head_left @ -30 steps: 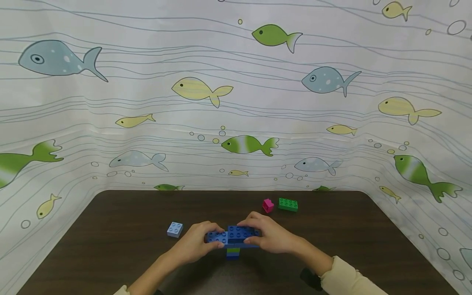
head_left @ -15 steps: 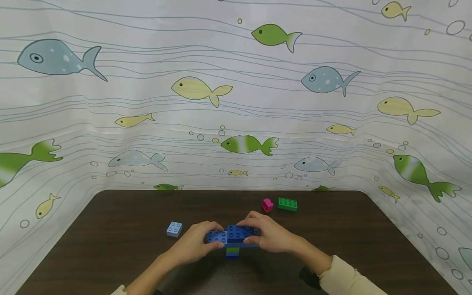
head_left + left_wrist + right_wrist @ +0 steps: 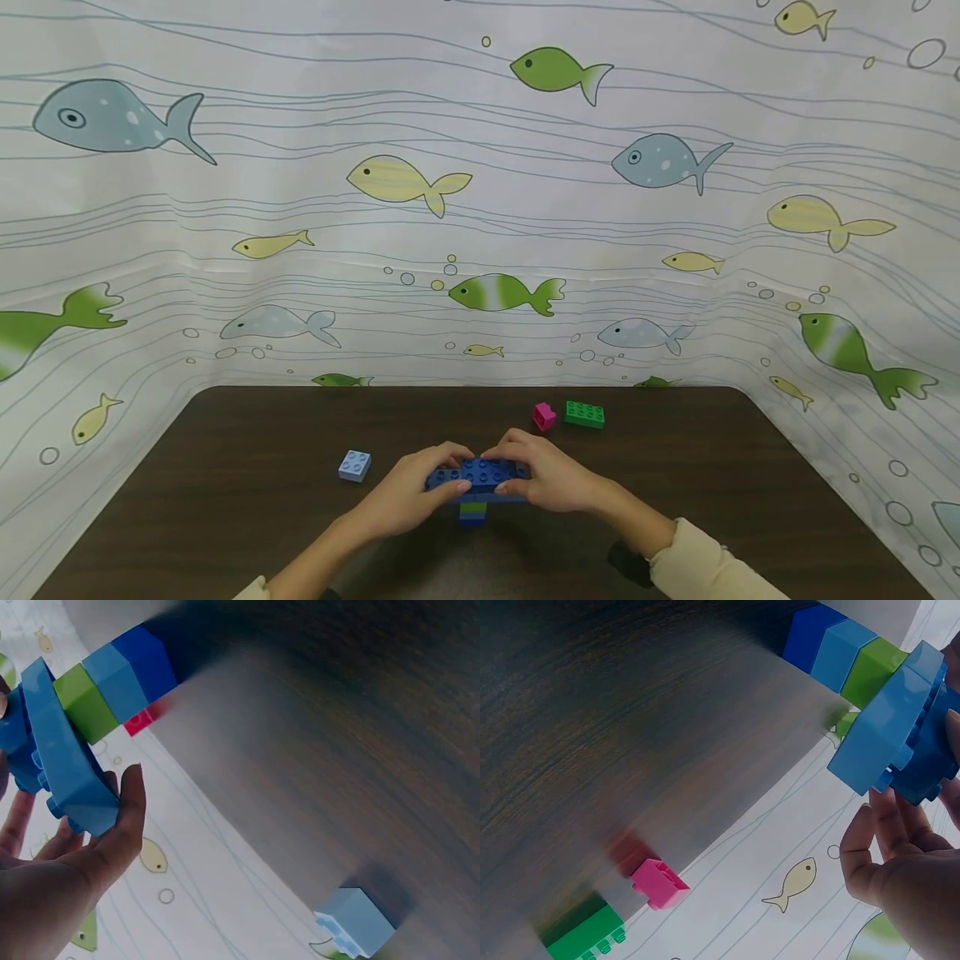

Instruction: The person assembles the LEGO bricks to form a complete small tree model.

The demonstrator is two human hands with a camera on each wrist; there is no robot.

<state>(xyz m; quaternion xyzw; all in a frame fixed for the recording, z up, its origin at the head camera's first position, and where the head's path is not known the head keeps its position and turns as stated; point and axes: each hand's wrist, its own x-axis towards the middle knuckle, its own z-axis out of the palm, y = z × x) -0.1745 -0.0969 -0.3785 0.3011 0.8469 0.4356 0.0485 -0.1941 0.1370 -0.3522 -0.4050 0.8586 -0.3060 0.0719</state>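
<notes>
Head view: soft, even light is spreading over the white wall (image 3: pixel 300 125); the table (image 3: pixel 225 500) is reading dark, a dull sheen showing near its front. Dim shadow is pooling under the stack (image 3: pixel 482 475). Left wrist view: pale glare is washing the table toward the wall, the upper right corner sinking near black; the left hand (image 3: pixel 71 866) is lying in shade. Right wrist view: pink brick (image 3: pixel 660 885) and green brick (image 3: pixel 586 932) are throwing blurred, tinted reflections. Both wrist views are leaning bluish.
</notes>
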